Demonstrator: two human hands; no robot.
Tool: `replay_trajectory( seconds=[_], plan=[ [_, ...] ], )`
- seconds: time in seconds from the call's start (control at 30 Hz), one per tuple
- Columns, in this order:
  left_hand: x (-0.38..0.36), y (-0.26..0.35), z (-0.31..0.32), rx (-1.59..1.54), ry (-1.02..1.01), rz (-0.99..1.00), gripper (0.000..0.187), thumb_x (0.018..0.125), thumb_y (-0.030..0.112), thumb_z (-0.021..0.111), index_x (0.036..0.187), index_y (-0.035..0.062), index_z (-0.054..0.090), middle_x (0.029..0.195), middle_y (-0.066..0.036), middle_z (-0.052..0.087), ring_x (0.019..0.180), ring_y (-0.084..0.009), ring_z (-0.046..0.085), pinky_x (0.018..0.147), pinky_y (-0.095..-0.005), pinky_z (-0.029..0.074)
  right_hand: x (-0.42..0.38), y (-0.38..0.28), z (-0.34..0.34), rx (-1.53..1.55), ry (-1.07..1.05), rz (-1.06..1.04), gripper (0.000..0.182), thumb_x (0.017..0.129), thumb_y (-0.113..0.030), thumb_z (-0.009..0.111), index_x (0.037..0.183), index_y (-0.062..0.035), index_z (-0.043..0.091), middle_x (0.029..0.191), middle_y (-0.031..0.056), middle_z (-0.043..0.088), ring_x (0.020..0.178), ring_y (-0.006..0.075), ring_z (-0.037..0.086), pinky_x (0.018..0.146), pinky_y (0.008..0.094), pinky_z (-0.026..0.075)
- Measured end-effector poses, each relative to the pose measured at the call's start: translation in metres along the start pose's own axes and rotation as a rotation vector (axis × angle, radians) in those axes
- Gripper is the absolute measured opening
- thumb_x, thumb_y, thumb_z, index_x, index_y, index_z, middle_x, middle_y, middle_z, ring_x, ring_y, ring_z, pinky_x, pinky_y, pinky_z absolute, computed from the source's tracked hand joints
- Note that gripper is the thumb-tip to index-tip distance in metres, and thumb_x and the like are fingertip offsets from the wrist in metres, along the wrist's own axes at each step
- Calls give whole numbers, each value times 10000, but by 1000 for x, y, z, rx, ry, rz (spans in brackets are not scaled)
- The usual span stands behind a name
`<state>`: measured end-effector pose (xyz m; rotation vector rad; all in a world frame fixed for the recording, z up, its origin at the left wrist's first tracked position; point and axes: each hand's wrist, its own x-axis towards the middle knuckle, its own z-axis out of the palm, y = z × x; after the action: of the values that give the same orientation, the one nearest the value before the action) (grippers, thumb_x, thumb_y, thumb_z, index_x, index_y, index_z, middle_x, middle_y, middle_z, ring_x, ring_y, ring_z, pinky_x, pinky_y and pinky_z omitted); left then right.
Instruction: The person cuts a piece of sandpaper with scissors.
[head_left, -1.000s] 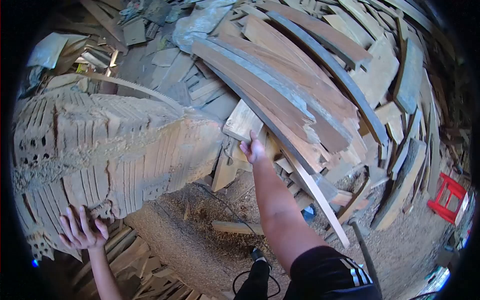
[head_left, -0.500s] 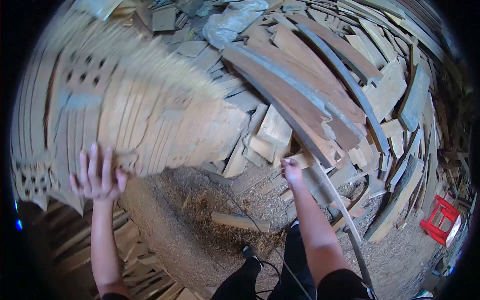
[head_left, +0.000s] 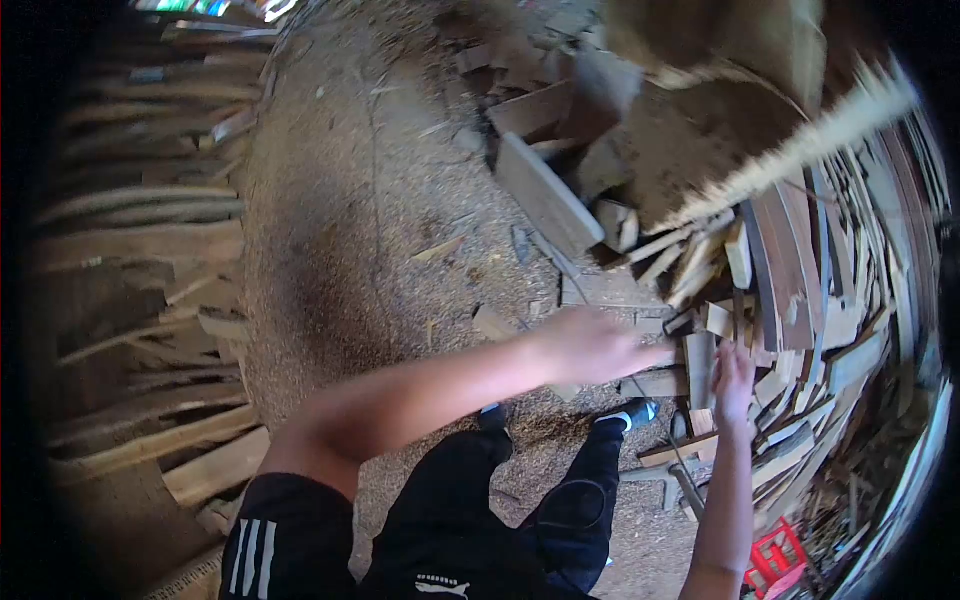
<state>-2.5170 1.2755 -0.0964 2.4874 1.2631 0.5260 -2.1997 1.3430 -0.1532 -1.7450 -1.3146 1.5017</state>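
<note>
My left hand (head_left: 590, 345) reaches across in front of me toward the right. It is smeared by motion, one finger pointing at my right hand, and whether it grips anything does not show. My right hand (head_left: 735, 375) is closed, fingers curled, beside a thin dark strip (head_left: 739, 315) at the edge of the wood pile. What it holds, if anything, I cannot make out. Beyond both hands a large brown wooden mass (head_left: 720, 145) with a pale jagged edge is blurred. Pale wood offcuts (head_left: 700, 265) lie below that edge.
Sawdust covers the floor (head_left: 400, 250). Stacked boards (head_left: 150, 245) line the left side. Long planks (head_left: 780, 260) lean at the right, above a red plastic stool (head_left: 775, 560). A grey board (head_left: 548, 195) stands tilted ahead. A thin cable (head_left: 655, 400) runs near my feet.
My view has swung left. My left hand has left the large pale wooden mass and crossed toward my right hand. That mass appears to have shifted in view to the upper right.
</note>
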Motion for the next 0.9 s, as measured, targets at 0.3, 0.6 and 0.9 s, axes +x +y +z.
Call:
replay_trajectory(
  seconds=[0.3, 0.6, 0.9],
  plan=[
    [-862, 123, -44, -226, -221, -2157, 458, 1029, 395, 473, 1180, 26, 699, 975, -259, 705, 876, -397, 696, 740, -506, 521, -159, 91, 157, -1002, -234, 83, 325, 884, -337, 683, 892, -15, 724, 796, 187, 705, 749, 323, 690, 709, 429, 524],
    [-804, 97, -207, -572, -880, -2248, 539, 1039, 494, 393, 1236, 84, 682, 1187, -168, 682, 1161, -326, 606, 983, -469, 472, -114, 104, 326, -1236, -691, 266, 437, 863, -435, 529, 999, -84, 751, 1086, 217, 709, 1047, 397, 668, 928, 475, 520],
    [-765, -155, -233, -900, -127, -1941, 530, 1018, 518, 463, 1106, 72, 734, 927, -211, 719, 945, -379, 685, 825, -424, 517, 124, -177, 744, -1183, -798, -208, 365, 940, -292, 477, 1040, -11, 686, 1054, 251, 691, 1005, 407, 673, 871, 505, 535]
  ],
)
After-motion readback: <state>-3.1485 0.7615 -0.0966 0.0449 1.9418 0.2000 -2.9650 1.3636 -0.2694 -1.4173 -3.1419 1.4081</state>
